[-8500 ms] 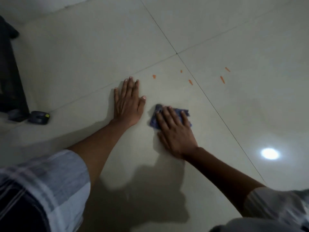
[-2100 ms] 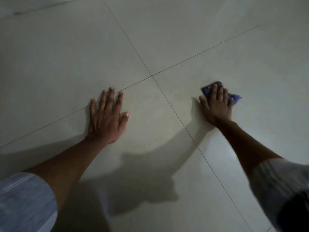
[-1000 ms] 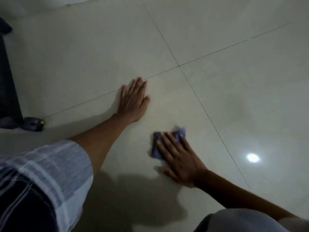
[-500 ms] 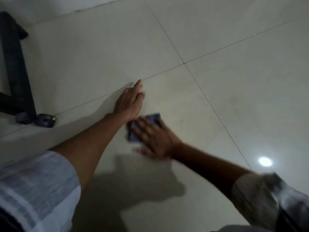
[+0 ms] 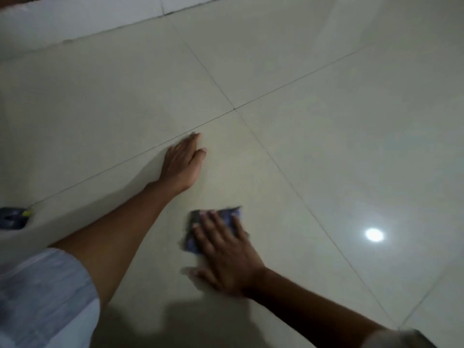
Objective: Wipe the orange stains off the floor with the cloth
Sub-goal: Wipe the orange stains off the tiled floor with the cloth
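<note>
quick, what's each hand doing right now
Left hand: open, flat on the floor, holding nothing.
Right hand: open, fingers spread, pressing the cloth down.

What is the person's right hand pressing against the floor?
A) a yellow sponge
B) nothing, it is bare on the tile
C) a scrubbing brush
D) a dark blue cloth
D: the right hand lies spread over a dark blue cloth that peeks out past its fingertips on the floor, while the left hand rests bare on the tile.
</note>
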